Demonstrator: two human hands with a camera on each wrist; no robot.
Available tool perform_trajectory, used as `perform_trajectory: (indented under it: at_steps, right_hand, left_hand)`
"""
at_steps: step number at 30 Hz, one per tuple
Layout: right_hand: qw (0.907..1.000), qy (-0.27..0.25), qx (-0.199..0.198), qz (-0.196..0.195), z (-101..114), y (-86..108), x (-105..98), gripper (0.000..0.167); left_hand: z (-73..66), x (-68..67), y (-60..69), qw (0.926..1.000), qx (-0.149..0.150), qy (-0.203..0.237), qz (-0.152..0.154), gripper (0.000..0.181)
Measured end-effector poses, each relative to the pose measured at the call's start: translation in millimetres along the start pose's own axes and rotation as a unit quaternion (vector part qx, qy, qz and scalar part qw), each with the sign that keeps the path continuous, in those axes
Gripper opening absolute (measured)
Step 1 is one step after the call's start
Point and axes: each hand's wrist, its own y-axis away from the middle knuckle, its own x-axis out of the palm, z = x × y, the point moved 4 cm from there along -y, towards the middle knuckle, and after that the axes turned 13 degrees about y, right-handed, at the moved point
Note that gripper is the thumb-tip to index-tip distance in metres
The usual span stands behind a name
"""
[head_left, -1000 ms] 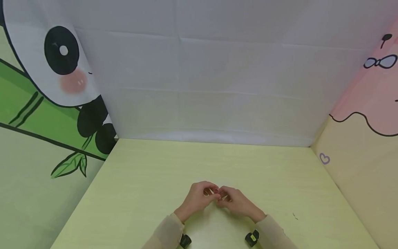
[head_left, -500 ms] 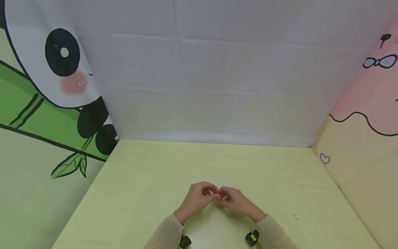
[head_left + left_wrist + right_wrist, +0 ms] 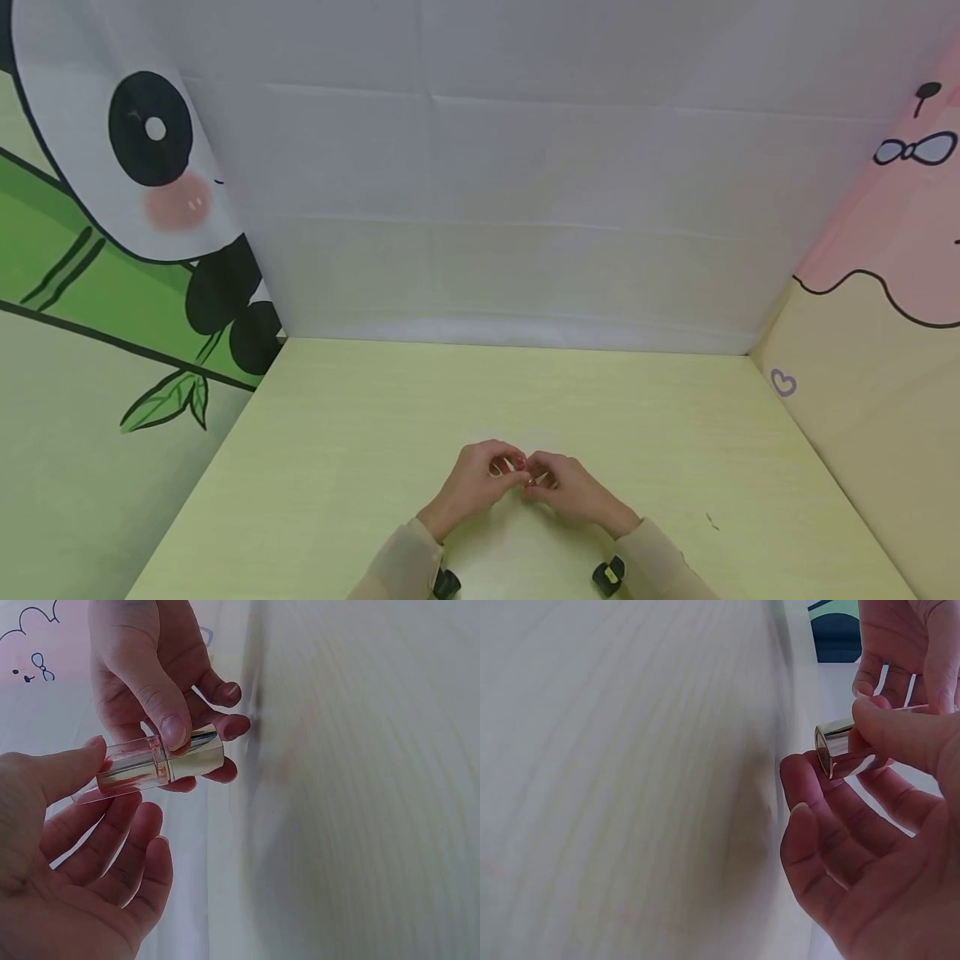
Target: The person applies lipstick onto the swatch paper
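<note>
Both hands meet over the table and hold a lipstick tube between them. Its clear, pinkish cap [image 3: 124, 771] lies in line with a shiny gold base [image 3: 201, 757] in the left wrist view. My left hand [image 3: 476, 479] pinches the cap end between thumb and fingers. From the other side, my right hand [image 3: 573, 490] pinches the gold base, thumb on top and fingers beneath. The base's round end [image 3: 825, 750] faces outward in the right wrist view. In the head view the fingers cover most of the tube.
A pale yellow wood-grain table [image 3: 360, 417] spreads around the hands. A small dark mark [image 3: 712, 522] is on it at the right. A white sheet [image 3: 510, 208] stands behind, with cartoon-printed panels [image 3: 877, 333] at both sides.
Both hands stay almost in place, still holding the tube at its two ends. Only a very slight shift shows in the head view.
</note>
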Motion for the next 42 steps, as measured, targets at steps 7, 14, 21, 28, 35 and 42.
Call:
perform_trajectory:
  at_steps: [7,14,21,28,35,42]
  right_hand:
    - [1.0,-0.008,-0.006,0.001,0,0.2,2,0.014]
    - [1.0,-0.004,-0.007,0.0,-1,0.7,2,0.014]
    - [1.0,-0.007,-0.004,0.002,-3,1.0,2,0.017]
    - [0.9998,-0.017,-0.009,0.003,-1,2.9,0,0.017]
    - [0.9999,-0.013,-0.008,0.001,-4,2.9,-1,0.02]
    - [0.9998,-0.017,-0.013,-0.003,-9,3.4,-2,0.02]
  left_hand:
    - [1.3,-1.1,-0.1,0.9999,0.005,-0.007,0.012,0.013]
    - [-2.4,-5.1,-0.1,0.9994,0.034,-0.004,-0.008,0.016]
    - [-1.4,-10.2,0.1,0.999,0.027,0.017,-0.03,0.02]
    - [-3.7,-14.9,3.4,0.998,0.02,0.037,-0.047,0.02]
    - [-3.6,-17.3,4.0,0.9961,0.004,0.057,-0.066,0.027]
    - [-27.3,-23.5,5.6,0.9931,0.009,0.09,-0.074,0.026]
